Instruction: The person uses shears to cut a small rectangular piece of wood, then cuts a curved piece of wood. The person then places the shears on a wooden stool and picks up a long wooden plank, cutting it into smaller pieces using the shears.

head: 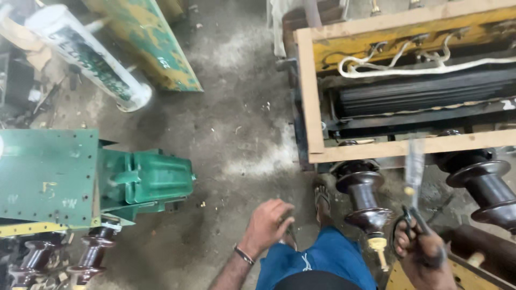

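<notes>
The right hand (424, 252) is clenched through the black loop handles of a pair of scissors (413, 185), which it holds low at the right of the view. The scissors point up and away from the person, their long axis close to vertical in the picture, leaning only slightly. The blades are blurred and pale grey, and their tips reach the lower wooden rail of the wooden frame (310, 91) beyond. So the tool lies straight ahead of the right hand, already in its grip, and the left hand is well apart from it on the far side of the knee.

The left hand (267, 225) hangs over the concrete floor (236, 129), fingers curled inward; something thin and dark shows under the fingertips, but I cannot tell whether it is gripped or what it is. A bangle sits on that wrist. Between the hands is the person's knee in blue trousers (322, 263), with a sandalled foot (322, 201) just ahead.

Just left of the scissors stands a dark brown ribbed insulator (363, 193) with a brass-coloured stud at its near end; a second one (484, 185) lies to the right. Inside the frame are a black finned block and white cables (424, 67). At the left edge of the floor sits a green metal housing (107, 180), and a white cylinder (86, 59) lies at the far left corner.
</notes>
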